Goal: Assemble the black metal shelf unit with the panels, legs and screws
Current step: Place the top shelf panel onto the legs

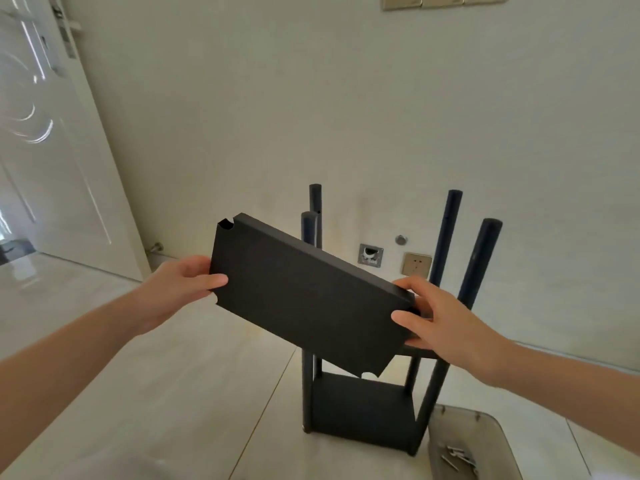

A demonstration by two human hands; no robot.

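Shelf assembly, mid-stage. The left hand (180, 285) and right hand (440, 323) are each gripping 1 short end of a loose black panel (304, 292), holding it tilted in the air in front of the frame (363, 407). 4 legs (479, 261) are standing upright with 1 lower panel apparently fitted. This panel is awaiting seating and fastening; screws (457, 457) are lying in the tray (502, 431) beside the frame.

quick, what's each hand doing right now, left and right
Left hand: grips the upper-left end of the black panel, thumb on its face.
Right hand: grips the panel's lower-right end, fingers curled round the edge.
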